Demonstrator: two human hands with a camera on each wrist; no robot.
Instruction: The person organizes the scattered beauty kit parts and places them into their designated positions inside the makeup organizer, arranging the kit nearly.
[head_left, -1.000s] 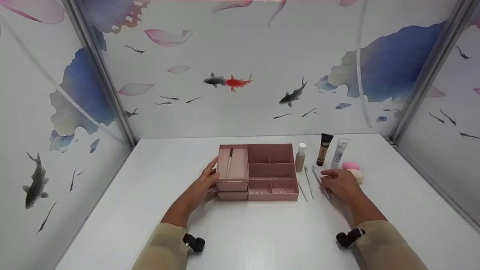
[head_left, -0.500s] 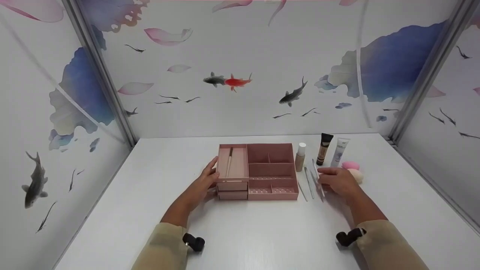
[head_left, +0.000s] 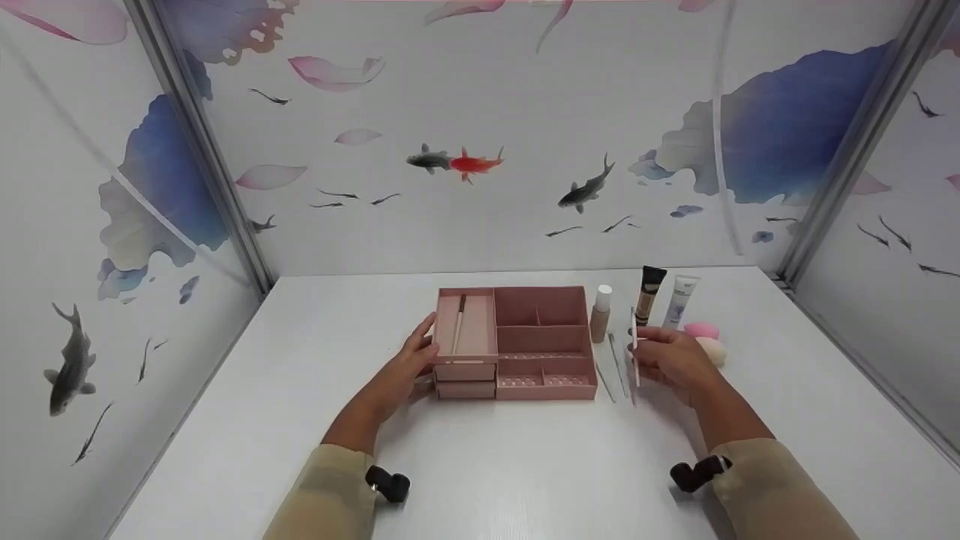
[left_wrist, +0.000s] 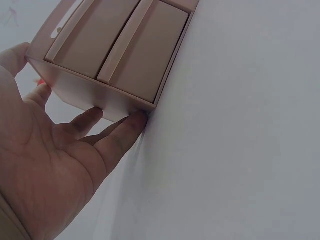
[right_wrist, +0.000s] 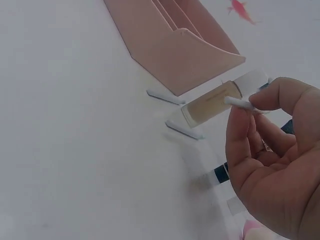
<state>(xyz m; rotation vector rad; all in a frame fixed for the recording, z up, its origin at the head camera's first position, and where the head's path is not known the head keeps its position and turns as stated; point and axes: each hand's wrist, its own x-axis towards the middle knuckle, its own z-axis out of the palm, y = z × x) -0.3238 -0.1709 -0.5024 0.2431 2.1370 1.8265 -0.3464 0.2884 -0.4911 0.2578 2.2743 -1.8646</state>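
Observation:
My right hand [head_left: 675,361] pinches a slim white makeup brush [head_left: 634,360] between thumb and fingers, holding it above the table; its end [right_wrist: 239,103] shows in the right wrist view. Two more thin brushes [head_left: 619,366] lie to its left, beside the pink organizer [head_left: 547,393]. My left hand [head_left: 409,356] rests against the organizer's left side, with fairly straight fingers touching the wall [left_wrist: 75,87] in the left wrist view. One brush with a dark tip [head_left: 460,324] lies in the organizer's top left tray. The other compartments are divided by low walls.
Behind the brushes stand a foundation bottle [head_left: 600,315] with a white cap, a black-ended tube [head_left: 651,285] and a white tube [head_left: 681,300]. Pink [head_left: 702,330] and cream sponges [head_left: 712,351] lie beyond my right hand. Patterned panels [head_left: 480,217] wall the table.
My right hand has lifted the brush off the table and turned it nearly upright in the head view, shifting slightly left and away from me. The left hand and organizer have stayed put.

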